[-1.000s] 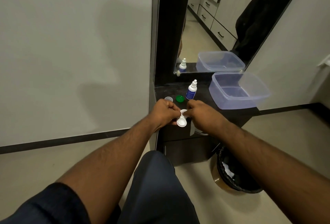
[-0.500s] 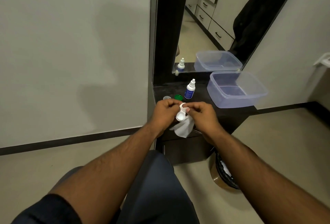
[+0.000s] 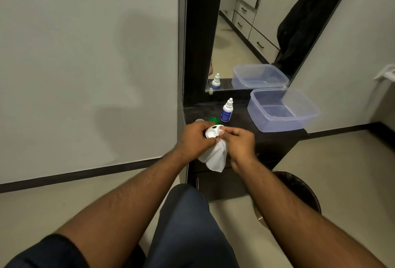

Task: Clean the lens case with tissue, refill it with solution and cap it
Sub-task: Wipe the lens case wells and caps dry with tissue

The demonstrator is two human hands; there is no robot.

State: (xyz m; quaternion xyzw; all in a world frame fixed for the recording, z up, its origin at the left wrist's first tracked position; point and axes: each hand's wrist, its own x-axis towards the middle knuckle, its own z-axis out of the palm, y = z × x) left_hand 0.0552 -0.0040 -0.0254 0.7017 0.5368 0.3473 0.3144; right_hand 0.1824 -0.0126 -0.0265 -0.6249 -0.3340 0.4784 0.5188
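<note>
1. Nearest, the person's knee (image 3: 188, 220) in dark blue cloth rises between two bare forearms, and a dark sleeve (image 3: 42, 252) shows at the lower left.
2. A dark bin (image 3: 299, 191) stands on the pale floor under the right forearm, just beside the dark cabinet (image 3: 277, 139).
3. The tissue (image 3: 214, 157) hangs white and crumpled below the two hands, its upper end gathered up between them.
4. The left hand (image 3: 195, 137) holds the case (image 3: 212, 132) from the left side, fingers curled round its edge and thumb pressed near the bottom rim.
5. The right hand (image 3: 240, 139) meets it from the right, fingers curled together, thumb and forefinger pinching the tissue against the case's right edge.
6. The case is white, open side up, held in the air just above the front edge of the cabinet top; one round well shows plainly, and a spot of green shows at its far end.
7. Behind the hands, on the cabinet top, lie a green cap (image 3: 213, 120) and a clear cap (image 3: 199, 120), close together.
8. The bottle (image 3: 227, 111), white with a blue label, stands upright just past the caps.
9. To its right sits a clear tub (image 3: 282, 122).
10. Farthest, a mirror (image 3: 245, 32) leans up the wall and reflects the bottle, the tub and some drawers.
</note>
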